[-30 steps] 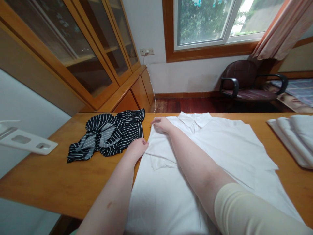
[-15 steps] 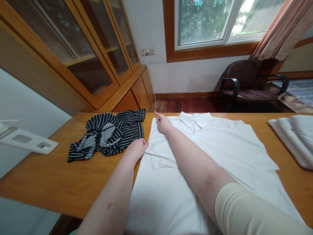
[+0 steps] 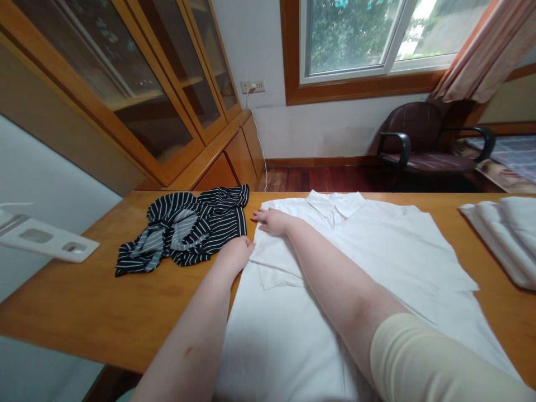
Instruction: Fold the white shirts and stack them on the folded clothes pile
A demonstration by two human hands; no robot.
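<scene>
A white collared shirt [image 3: 402, 251] lies spread on the wooden table [image 3: 54, 312], its collar toward the far edge. White fabric continues beneath and below it toward me; I cannot tell whether it is the same garment. My left hand [image 3: 238, 251] is closed, pinching the shirt's left edge near the sleeve. Farther up that side, my right hand [image 3: 273, 220] rests flat on the sleeve, fingers spread and reaching past the edge. Just left of both hands is a crumpled black-and-white striped garment [image 3: 224, 223].
Folded white cloths [image 3: 498, 234] sit at the table's right end. A white plastic piece with slots [image 3: 54, 239] juts in at left. Beyond the table are a glass-door cabinet [image 3: 167, 167], a brown armchair [image 3: 439, 159] and a white cord [image 3: 260, 142] from a socket.
My right hand has moved down and slightly left from the shirt's upper left corner, going from a pointing finger to spread fingers. My left hand stays at the same edge.
</scene>
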